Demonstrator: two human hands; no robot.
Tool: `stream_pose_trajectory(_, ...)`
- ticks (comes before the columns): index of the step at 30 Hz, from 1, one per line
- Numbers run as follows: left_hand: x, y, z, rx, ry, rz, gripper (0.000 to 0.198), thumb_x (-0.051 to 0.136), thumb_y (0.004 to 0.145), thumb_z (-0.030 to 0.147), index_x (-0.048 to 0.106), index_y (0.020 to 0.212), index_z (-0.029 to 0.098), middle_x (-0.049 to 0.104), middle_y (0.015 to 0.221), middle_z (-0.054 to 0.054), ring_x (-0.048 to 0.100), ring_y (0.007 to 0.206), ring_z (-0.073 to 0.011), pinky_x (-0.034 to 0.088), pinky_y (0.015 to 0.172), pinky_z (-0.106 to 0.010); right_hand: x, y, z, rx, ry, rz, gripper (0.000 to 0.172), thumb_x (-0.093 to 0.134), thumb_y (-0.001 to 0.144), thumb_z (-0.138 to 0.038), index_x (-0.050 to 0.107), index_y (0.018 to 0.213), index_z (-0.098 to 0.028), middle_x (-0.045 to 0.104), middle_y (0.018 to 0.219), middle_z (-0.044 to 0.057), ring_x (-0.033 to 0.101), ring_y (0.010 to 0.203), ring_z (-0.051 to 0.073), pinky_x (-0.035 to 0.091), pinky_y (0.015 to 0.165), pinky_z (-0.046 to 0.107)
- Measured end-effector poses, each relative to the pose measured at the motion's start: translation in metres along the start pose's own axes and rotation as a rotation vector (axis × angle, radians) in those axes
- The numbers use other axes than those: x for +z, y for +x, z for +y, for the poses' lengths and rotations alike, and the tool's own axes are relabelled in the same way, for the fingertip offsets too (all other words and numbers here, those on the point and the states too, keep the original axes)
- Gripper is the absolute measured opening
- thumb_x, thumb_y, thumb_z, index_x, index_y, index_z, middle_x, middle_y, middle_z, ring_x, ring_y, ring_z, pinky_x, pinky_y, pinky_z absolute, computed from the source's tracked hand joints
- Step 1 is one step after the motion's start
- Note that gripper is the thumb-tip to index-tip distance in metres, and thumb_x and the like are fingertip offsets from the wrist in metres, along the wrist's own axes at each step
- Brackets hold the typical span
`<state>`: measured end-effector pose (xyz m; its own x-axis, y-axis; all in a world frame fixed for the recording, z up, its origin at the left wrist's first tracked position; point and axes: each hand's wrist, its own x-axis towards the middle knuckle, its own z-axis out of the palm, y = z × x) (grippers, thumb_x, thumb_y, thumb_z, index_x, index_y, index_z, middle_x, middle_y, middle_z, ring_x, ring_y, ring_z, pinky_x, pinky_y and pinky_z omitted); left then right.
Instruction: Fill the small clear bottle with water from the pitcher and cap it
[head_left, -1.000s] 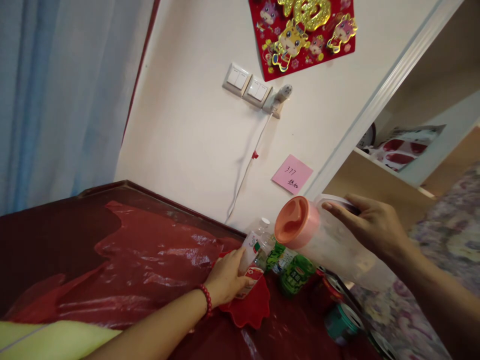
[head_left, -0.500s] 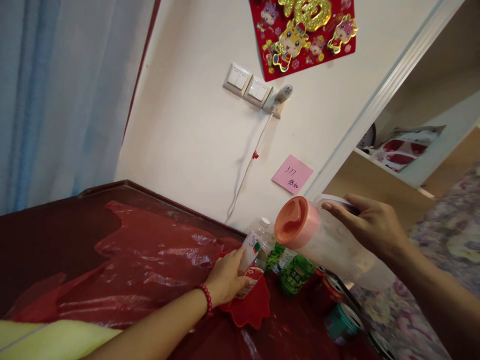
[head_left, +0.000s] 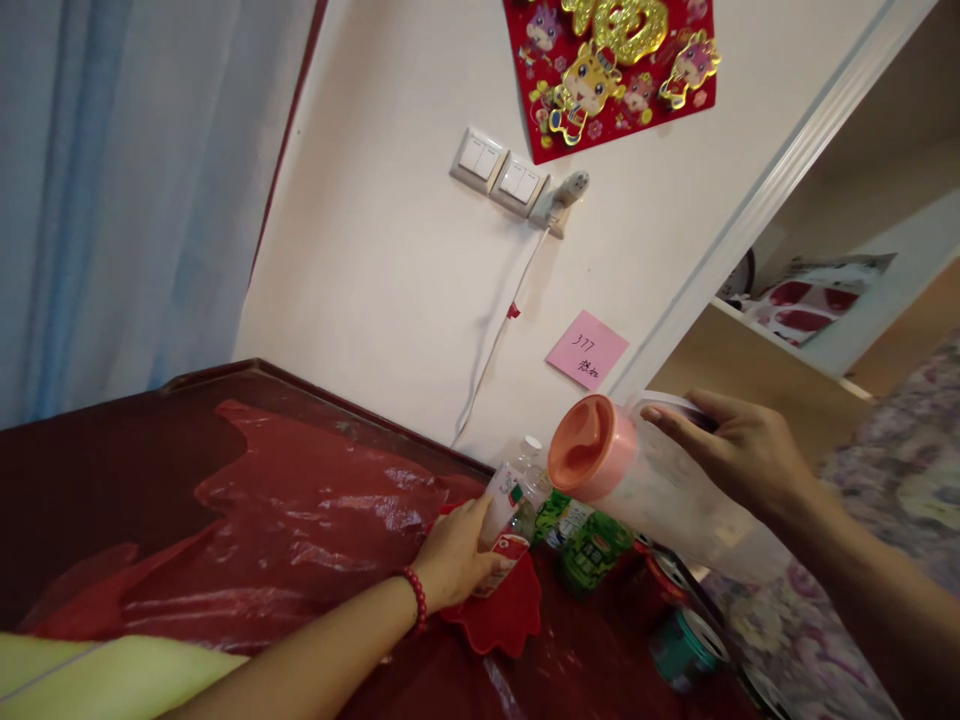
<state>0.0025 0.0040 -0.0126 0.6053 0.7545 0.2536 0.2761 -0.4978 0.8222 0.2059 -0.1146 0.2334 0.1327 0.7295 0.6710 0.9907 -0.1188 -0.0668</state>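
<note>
My right hand (head_left: pixel 739 455) is closed round the handle of a clear plastic pitcher (head_left: pixel 660 490) with an orange lid, held tilted in the air, lid towards the left. My left hand (head_left: pixel 454 555), a red bead bracelet at the wrist, is closed round a paper cup (head_left: pixel 501 520) printed white, red and green. The cup stands on a small red scalloped dish (head_left: pixel 506 610). The pitcher's lid hangs just right of and above the cup.
A dark red table (head_left: pixel 112 470) carries a crumpled red plastic sheet (head_left: pixel 300 520). Behind the cup stand a clear bottle (head_left: pixel 529 465) and green drink containers (head_left: pixel 592 545); a teal can (head_left: pixel 679 645) lies further right. Wall switches, a plug with white cable and a pink note are behind.
Almost nothing has moved; the view has shifted slightly and both hands keep their holds.
</note>
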Motion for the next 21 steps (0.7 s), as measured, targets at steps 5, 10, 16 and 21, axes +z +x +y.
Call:
stream_pose_trajectory(5,0.0003,-0.0002,0.0001,-0.009,0.003,-0.004,0.062,0.082,0.073,0.029,0.059,0.131,0.026,0.070,0.129,-0.006,0.065,0.118,-0.0300,0.048,0.097,-0.036,0.0011,0.0008,-0.0018,-0.002,0.011,0.003,0.065,0.054,0.077,-0.086,0.048,0.059,-0.024,0.037,0.055,-0.001,0.036,0.054,0.016,0.028,0.050,0.031)
stream_pose_trajectory(10,-0.0006,-0.0003,0.0015,-0.011,0.006,-0.001,0.059,0.082,0.073,0.029,0.060,0.127,0.026,0.071,0.127,-0.006,0.066,0.116,-0.0297,0.049,0.096,-0.035,0.0020,0.0018,-0.0012,-0.014,0.013,0.004,0.065,0.055,0.078,-0.085,0.049,0.060,-0.024,0.037,0.055,-0.002,0.036,0.054,0.015,0.028,0.050,0.031)
stream_pose_trajectory(16,0.0004,0.0004,-0.0005,-0.010,0.010,-0.001,0.058,0.084,0.072,0.029,0.060,0.125,0.026,0.071,0.125,-0.005,0.066,0.115,-0.0290,0.049,0.095,-0.034,0.0009,0.0030,-0.0037,-0.020,-0.004,0.007,0.063,0.056,0.079,-0.081,0.048,0.058,-0.022,0.036,0.053,-0.003,0.037,0.054,0.013,0.028,0.050,0.030)
stream_pose_trajectory(21,-0.0001,0.0000,0.0008,-0.023,0.028,-0.011,0.058,0.083,0.073,0.030,0.060,0.126,0.026,0.071,0.126,-0.005,0.066,0.116,-0.0297,0.048,0.096,-0.036,0.0015,0.0031,-0.0022,0.001,-0.016,0.015,0.062,0.056,0.079,-0.081,0.048,0.060,-0.022,0.037,0.054,-0.003,0.037,0.054,0.013,0.028,0.050,0.029)
